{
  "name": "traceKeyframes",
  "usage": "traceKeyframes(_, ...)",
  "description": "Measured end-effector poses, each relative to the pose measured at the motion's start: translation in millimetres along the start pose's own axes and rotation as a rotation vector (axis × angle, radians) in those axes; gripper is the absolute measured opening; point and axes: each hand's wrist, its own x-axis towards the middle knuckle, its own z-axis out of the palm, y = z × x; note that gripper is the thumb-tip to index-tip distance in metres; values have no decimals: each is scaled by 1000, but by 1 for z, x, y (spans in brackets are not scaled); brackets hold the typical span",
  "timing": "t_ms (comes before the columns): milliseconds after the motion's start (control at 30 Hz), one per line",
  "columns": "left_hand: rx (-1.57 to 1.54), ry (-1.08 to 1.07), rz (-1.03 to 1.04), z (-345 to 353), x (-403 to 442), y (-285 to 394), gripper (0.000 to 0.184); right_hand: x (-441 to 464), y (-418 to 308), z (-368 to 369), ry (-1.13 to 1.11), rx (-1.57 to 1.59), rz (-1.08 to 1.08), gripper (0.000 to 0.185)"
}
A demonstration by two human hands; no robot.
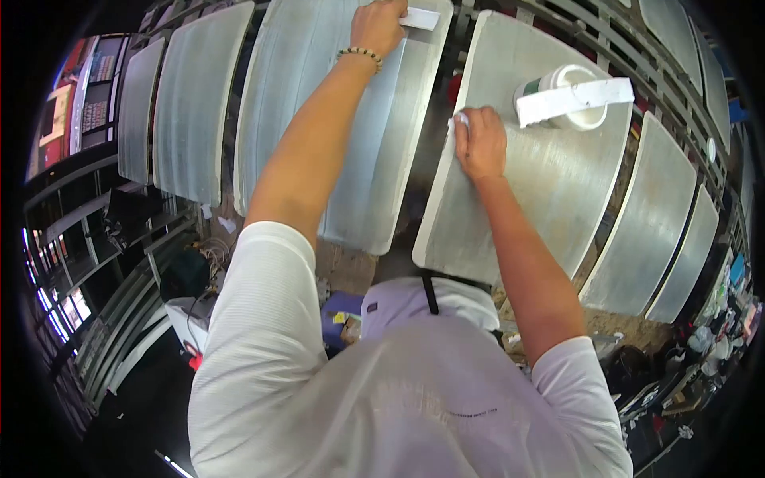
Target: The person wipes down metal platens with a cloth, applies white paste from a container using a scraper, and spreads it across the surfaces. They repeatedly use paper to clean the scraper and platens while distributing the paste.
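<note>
My left hand [378, 30], with a beaded bracelet on its wrist, is closed on the end of a white flat piece [421, 18] at the top of a pale grey panel [410, 127]. Bluish-white streaks run down this panel. My right hand [482, 143] rests at the left edge of another grey panel [550, 183]. Its fingers are closed around a small white wad [460, 119], mostly hidden. Up and to the right of this hand, a white tub [586, 119] stands on the panel, with a long white strip [574, 99] lying across its top.
More grey panels stand in a row, at the left [191, 103] and at the right [644, 215]. A dark gap separates the two middle panels. Metal frames [88, 231] are at the lower left. Mixed clutter [705, 342] lies at the lower right.
</note>
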Motion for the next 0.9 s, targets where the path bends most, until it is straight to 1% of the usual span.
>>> traceKeyframes(100, 9, -67, 69, -24, -81, 15, 39, 5, -1, 1, 14, -11, 1, 12)
traceKeyframes(167, -16, -150, 51, -36, -174, 25, 44, 4, 0, 2, 18, -7, 0, 12)
traceKeyframes(200, -71, -21, 77, -48, -225, 37, 38, 5, 0, 2, 21, -11, -3, 12)
traceKeyframes(233, -49, -112, 7, -63, -269, 49, 44, 5, -2, 1, 23, -10, -2, 12)
traceKeyframes(267, -92, -114, -12, -73, -312, 57, 48, 5, -3, 0, 19, -24, 2, 12)
traceKeyframes(300, -126, -214, -72, -93, -345, 69, 47, 4, -4, -1, 15, -39, 7, 12)
traceKeyframes(367, -124, -322, -177, -119, -392, 88, 48, 3, -3, -1, 16, -41, 8, 12)
traceKeyframes(400, -121, -319, -174, -130, -402, 87, 48, 4, -3, 0, 18, -43, 7, 12)
traceKeyframes(433, -146, -391, -134, -141, -405, 83, 49, 6, -3, 1, 26, -42, 1, 12)
traceKeyframes(467, -173, -464, -93, -146, -404, 79, 49, 5, -2, 2, 24, -36, 1, 12)
traceKeyframes(500, -144, -429, -148, -147, -393, 77, 47, 4, -1, 2, 20, -31, 1, 12)
traceKeyframes(567, -178, -278, -95, -140, -342, 58, 42, 5, -1, 1, 11, -29, 8, 12)
traceKeyframes(633, -115, -156, -45, -121, -261, 40, 49, 3, -1, 0, -14, -37, 31, 12)
traceKeyframes(667, -97, -46, -28, -106, -220, 32, 35, 3, -2, 0, -8, -34, 30, 12)
traceKeyframes(700, -107, 33, 71, -92, -171, 22, 32, 2, -3, -2, -19, -22, 46, 12)
traceKeyframes(733, -79, 91, 63, -75, -128, 17, 30, 4, -3, -1, -30, -12, 62, 11)
traceKeyframes(833, -51, 135, 132, -35, -27, 11, 27, 5, -2, -3, -29, 6, 51, 10)
traceKeyframes(867, -57, 130, 130, -21, -10, 9, 27, 5, -1, -4, -35, 3, 55, 10)
traceKeyframes(900, -22, 93, 79, -12, 2, 9, 30, 5, -1, -4, -35, 0, 55, 10)
